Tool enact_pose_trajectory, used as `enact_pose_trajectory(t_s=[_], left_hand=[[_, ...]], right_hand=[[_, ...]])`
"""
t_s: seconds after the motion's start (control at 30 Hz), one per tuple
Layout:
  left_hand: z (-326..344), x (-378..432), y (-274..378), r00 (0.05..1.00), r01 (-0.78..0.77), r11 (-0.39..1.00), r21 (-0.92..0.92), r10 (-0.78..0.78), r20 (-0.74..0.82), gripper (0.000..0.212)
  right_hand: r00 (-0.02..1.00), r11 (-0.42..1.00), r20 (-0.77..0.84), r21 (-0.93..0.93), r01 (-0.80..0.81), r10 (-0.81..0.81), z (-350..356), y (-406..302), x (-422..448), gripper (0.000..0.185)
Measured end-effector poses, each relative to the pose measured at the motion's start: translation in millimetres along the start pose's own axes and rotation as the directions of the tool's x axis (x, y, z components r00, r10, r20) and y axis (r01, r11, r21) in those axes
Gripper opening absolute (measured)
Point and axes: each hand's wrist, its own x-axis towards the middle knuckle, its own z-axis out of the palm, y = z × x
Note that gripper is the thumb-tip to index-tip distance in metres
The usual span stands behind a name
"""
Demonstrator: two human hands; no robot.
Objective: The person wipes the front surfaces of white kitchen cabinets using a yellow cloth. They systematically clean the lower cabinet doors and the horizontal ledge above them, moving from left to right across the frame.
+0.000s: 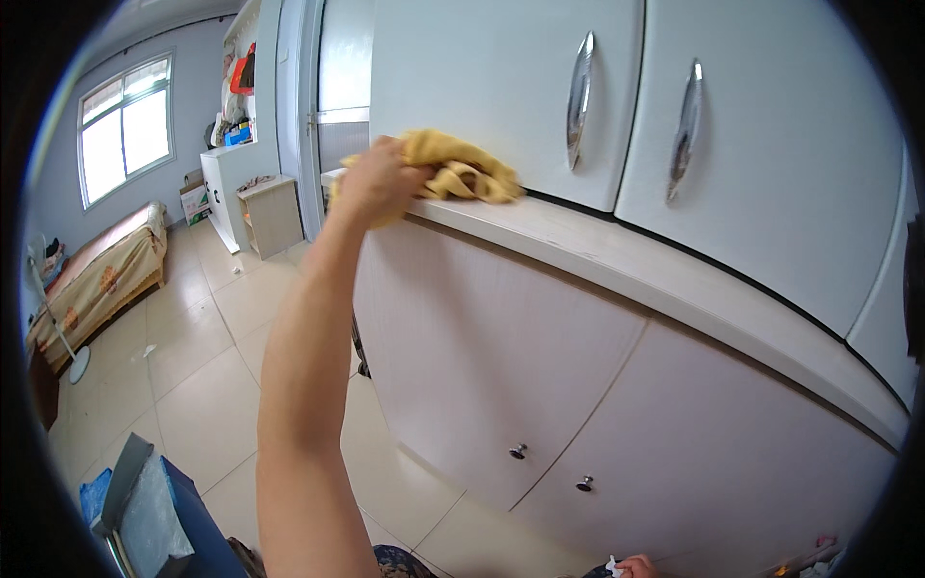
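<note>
My left hand (383, 180) is stretched out to the far left end of a pale ledge (578, 235) that runs along the cabinet. It grips a crumpled yellow cloth (462, 170), which rests on the ledge against the white upper cabinet door (491, 79). Some of the cloth hangs over the ledge's front edge; hand and cloth are slightly blurred. At the bottom rim, my right hand (637, 567) is partly cut off, with a small white scrap (614, 566), perhaps tissue, at its fingers.
Chrome handles (580, 101) stick out from the upper doors, and small knobs (517, 451) from the lower ones. A blue box-like object (191, 513) stands at lower left. Beyond the tiled floor (209, 397) are a bed (108, 271), a standing fan (79, 365) and a small cabinet (274, 217).
</note>
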Motion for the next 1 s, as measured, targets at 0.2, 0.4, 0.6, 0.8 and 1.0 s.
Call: enact_pose_trajectory(t_s=[0.2,0.4,0.6,0.8,1.0], left_hand=[[-6.0,26.2,-44.7,0.893,0.407,0.858,0.312,-0.304,-0.332,0.036],[-12.1,19.0,-33.8,0.981,0.174,0.903,0.392,-0.124,-0.15,0.036],[6.0,-23.9,41.5,0.951,-0.306,0.926,-0.22,0.308,-0.025,0.034],[13.9,-34.3,97.6,0.996,0.024,0.972,0.234,-0.004,-0.086,0.034],[50.4,-82.2,204.7,0.897,-0.442,0.889,-0.116,0.439,-0.055,0.032]], right_hand=[[0.999,1.0,0.032,-0.016,0.0,0.001,8.2,-6.2,11.8,0.01],[1.0,0.998,0.031,-0.058,-0.003,0.005,4.8,-19.9,11.8,0.011],[0.998,0.998,-0.007,-0.01,-0.06,0.06,-8.4,-14.9,-1.8,0.013],[0.99,0.994,-0.092,0.03,-0.102,0.105,-8.5,-6.0,-18.3,0.012],[0.982,0.999,-0.185,0.032,-0.021,0.026,-18.9,3.9,-30.0,0.014]])
